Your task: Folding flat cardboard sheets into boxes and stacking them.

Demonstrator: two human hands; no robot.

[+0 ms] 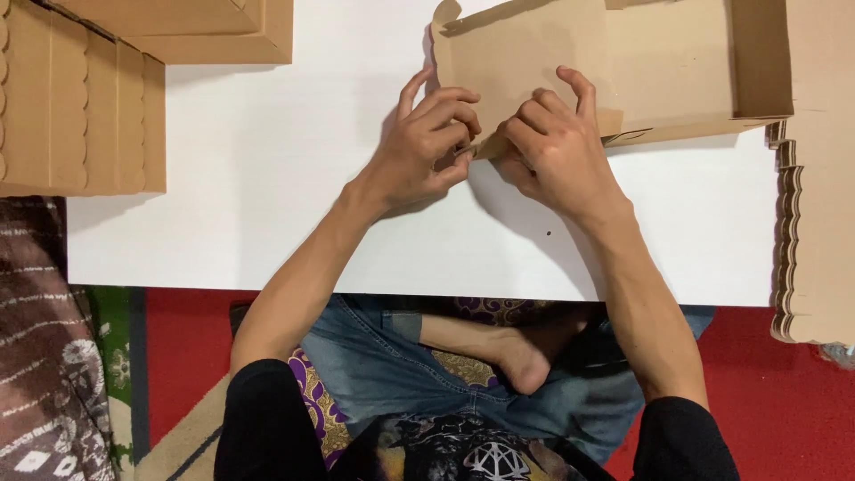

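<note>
Cardboard is what I see pinched at the flap (525, 80)'s near edge, my left hand (427, 147) and right hand (552, 142) clamped close together, seemingly to crease it. That flap belongs to an open box (695, 71) on the white table (267, 178), flat stacks (80, 107) either side.

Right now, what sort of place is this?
Probably a home workspace for folding boxes: a low white table over a red carpet, stacks of flat cardboard, and a half-folded cardboard box.
</note>
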